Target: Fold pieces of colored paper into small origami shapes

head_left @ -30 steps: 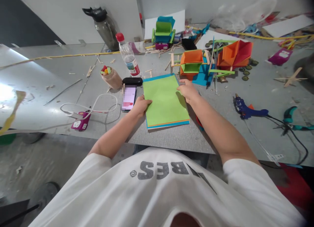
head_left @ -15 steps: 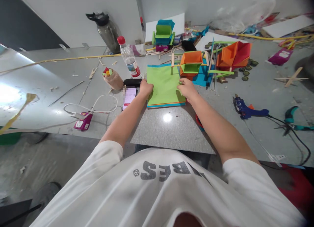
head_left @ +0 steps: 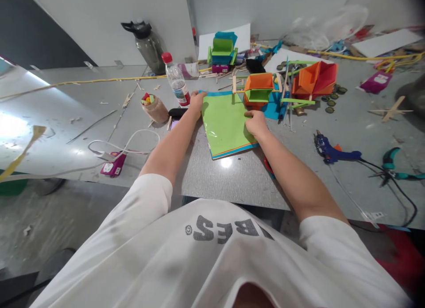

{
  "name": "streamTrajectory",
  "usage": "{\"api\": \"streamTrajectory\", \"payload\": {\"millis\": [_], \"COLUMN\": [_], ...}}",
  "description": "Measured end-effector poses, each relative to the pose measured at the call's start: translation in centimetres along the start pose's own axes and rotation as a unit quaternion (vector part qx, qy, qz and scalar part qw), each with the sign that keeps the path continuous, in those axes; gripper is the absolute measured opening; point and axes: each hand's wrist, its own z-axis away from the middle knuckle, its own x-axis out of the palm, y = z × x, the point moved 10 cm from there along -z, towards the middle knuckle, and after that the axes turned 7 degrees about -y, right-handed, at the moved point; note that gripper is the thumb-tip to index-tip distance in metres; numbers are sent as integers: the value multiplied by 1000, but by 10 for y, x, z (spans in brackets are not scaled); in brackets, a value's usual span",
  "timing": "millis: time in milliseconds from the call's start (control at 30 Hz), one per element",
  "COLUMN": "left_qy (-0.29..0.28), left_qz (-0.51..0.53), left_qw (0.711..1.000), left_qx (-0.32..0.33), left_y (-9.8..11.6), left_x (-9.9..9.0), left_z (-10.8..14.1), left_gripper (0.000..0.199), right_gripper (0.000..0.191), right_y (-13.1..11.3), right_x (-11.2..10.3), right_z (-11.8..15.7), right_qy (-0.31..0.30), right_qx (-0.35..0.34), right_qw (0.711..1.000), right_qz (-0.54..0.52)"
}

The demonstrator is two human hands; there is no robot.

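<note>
A stack of coloured paper point(head_left: 227, 124) lies tilted on the grey table, a green sheet on top, orange and blue edges showing beneath. Glossy glints suggest clear film over it. At its far left corner, my left hand point(head_left: 196, 103) pinches the edge, fingers closed. My right hand point(head_left: 256, 123) grips the right edge with the fingers bent in; its thumb is partly hidden. Just beyond the stack stands an orange and green paper model point(head_left: 259, 87) with stick arms. Beside my left hand are a water bottle point(head_left: 178, 84) and a phone point(head_left: 174, 124), mostly covered by my forearm.
Right of my right forearm lie a blue glue gun point(head_left: 335, 150) and teal pliers point(head_left: 392, 164). Red-handled scissors or a similar tool point(head_left: 268, 165) peek out beneath that arm. A cup of sticks point(head_left: 156, 109), a white cable point(head_left: 133, 135) and an orange-red model point(head_left: 315, 81) stand around.
The paper stack has turned and its near edge has come closer to me. My left hand has slid up to the far left corner; my right hand still holds the right edge.
</note>
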Motion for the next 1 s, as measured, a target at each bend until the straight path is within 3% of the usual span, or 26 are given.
{"api": "streamTrajectory", "payload": {"millis": [133, 233, 267, 333, 367, 467, 533, 633, 733, 800, 900, 1000], "left_qy": [46, 9, -29, -152, -195, -244, -242, -193, -143, -147, -167, -164], "left_qz": [-90, -220, -299, -449, -469, -501, -518, -531, -520, -515, -512, -501], "left_qw": [987, 955, 933, 868, 851, 821, 811, 813, 814, 800, 777, 776], "left_qx": [125, 199, 199, 148, 134, 122, 124, 145, 214, 271, 326, 346], "left_y": [41, 53, 47, 14, -1, -26, -27, -3, 35, 52, 62, 66], "left_x": [2, 23, 36, 63, 70, 72, 70, 74, 93, 114, 136, 140], "left_z": [10, 43, 55, 76, 86, 97, 85, 49, 14, -1, -17, -34], "left_gripper": [48, 62, 59, 57, 58, 68, 67, 59, 78, 80, 49, 33], "right_gripper": [78, 80, 80, 78, 76, 69, 64, 50, 44, 49, 50, 49], "right_y": [1, 2, 2, 0, -2, -6, -8, -10, -11, -12, -11, -8], "right_x": [3, 9, 11, 15, 17, 19, 20, 22, 23, 23, 24, 27], "right_z": [0, 0, -1, -1, -1, -1, 0, 2, 3, 4, 5, 5], "right_qy": [2, 1, -1, -5, -5, 1, 4, 6, 6, 5, 3, 0], "right_qx": [-8, -7, -7, -9, -11, -15, -18, -25, -33, -40, -48, -52], "right_qw": [1000, 1000, 1000, 1000, 1000, 999, 999, 999, 999, 999, 998, 998], "right_qz": [-4, -11, -14, -20, -22, -31, -37, -42, -39, -35, -32, -33]}}
